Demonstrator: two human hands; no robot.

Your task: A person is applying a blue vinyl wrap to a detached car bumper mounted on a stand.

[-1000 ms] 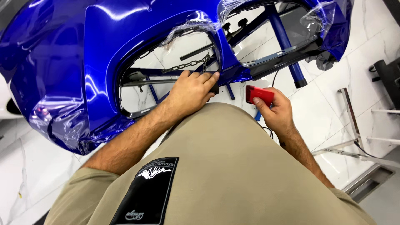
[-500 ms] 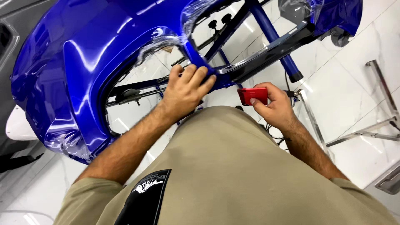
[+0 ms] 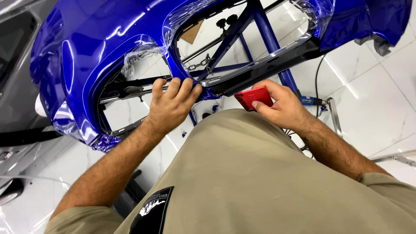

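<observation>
A glossy white tiled floor (image 3: 372,108) fills the right of the frame beneath a blue metal stand (image 3: 268,39). Across the top, a blue car bumper (image 3: 99,47) rests on it, loose clear film (image 3: 138,58) bunched at its grille openings. The left hand (image 3: 171,108) presses on the bumper's centre strut, fingers curled over the edge. The right hand (image 3: 281,104) pinches a red squeegee (image 3: 255,97) just below the dark trim; firm, overlapping strokes toward the edge would likely seat the film cleanly.

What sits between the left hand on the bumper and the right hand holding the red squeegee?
In the head view, between the left hand and the right hand with its red squeegee lies the black lower trim of the blue bumper.
</observation>
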